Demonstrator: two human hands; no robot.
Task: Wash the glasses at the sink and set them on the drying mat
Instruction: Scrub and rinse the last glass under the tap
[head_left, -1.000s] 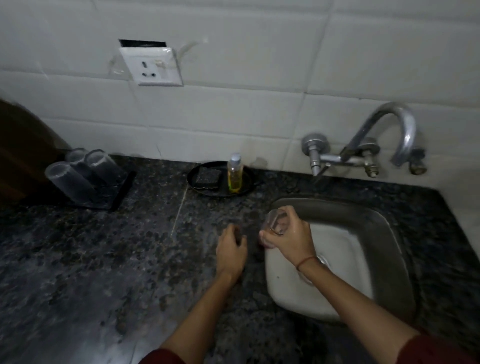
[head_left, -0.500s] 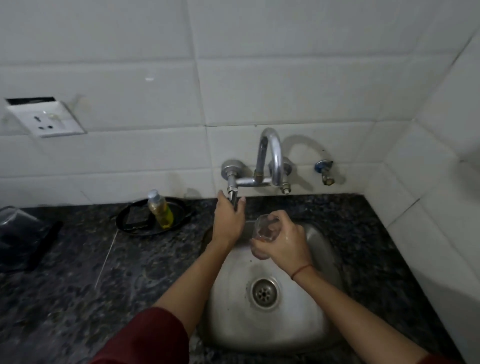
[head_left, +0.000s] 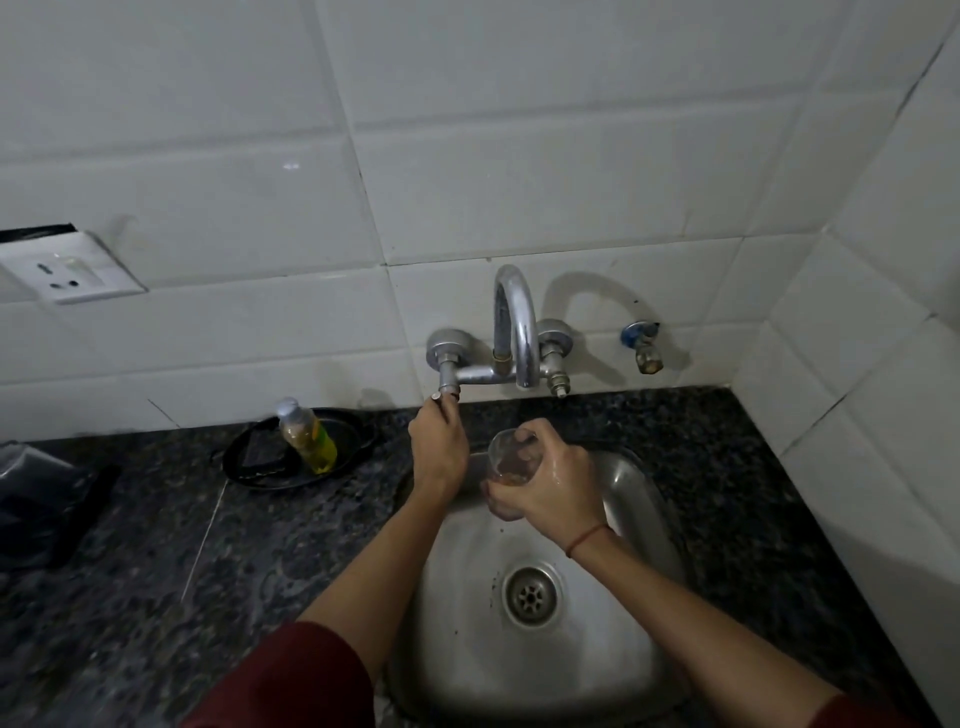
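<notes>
While the right hand (head_left: 550, 488) wraps curled fingers and thumb round a clear glass (head_left: 511, 457), that glass sits tilted with its mouth toward the wall, over the back of the steel sink (head_left: 639, 499) and just below the curved spout (head_left: 514, 322). Beside it the left hand (head_left: 439, 447) is raised, fingertips closed round the small tap handle (head_left: 444, 397) under the left valve. On the speckled counter (head_left: 260, 545) left of the sink, a bottle (head_left: 306, 436) of yellow liquid leans in a black dish (head_left: 358, 441); dark mat (head_left: 47, 519) at the far left edge, blurred.
</notes>
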